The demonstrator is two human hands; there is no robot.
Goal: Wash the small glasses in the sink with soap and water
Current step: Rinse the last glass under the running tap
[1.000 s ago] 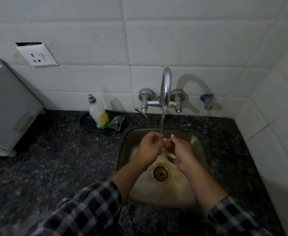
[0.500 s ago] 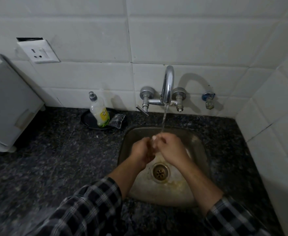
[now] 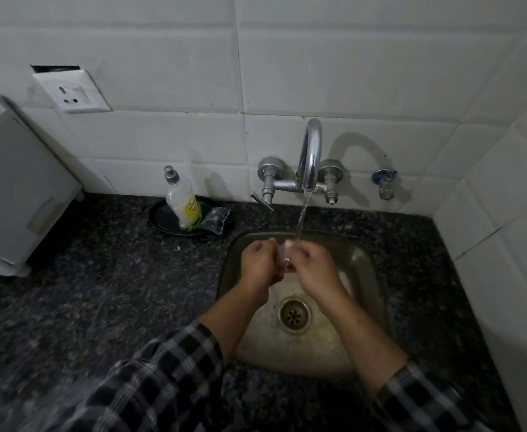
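View from above of one steel sink (image 3: 366, 275) set into a dark speckled stone table (image 3: 100, 291). Two bare hands meet over the back half of the basin, and both forearms come out of checked sleeves (image 3: 168, 378).

One small glass (image 3: 287, 260) is in view. It is clear, blurred and hard to make out. It sits between the two hands, above the basin and directly under one thin stream of water (image 3: 301, 219).

The left hand (image 3: 260, 265) has its fingers (image 3: 265, 248) curled round the glass from the left. The right hand (image 3: 313, 268) curls its fingers round it from the right. The knuckles of both hands face up, and the two hands nearly touch.

The water falls from one curved chrome tap (image 3: 310, 154) on the white tiled wall, with one knob on each side. One round drain (image 3: 295, 313) lies just in front of the hands.

To the left of the sink, one soap bottle (image 3: 183, 202) stands upright on one dark dish (image 3: 162, 219), with one crumpled clear packet (image 3: 216, 218) beside it.

Further left is one white box-like appliance (image 3: 16, 188). One wall socket (image 3: 72, 92) sits above it.
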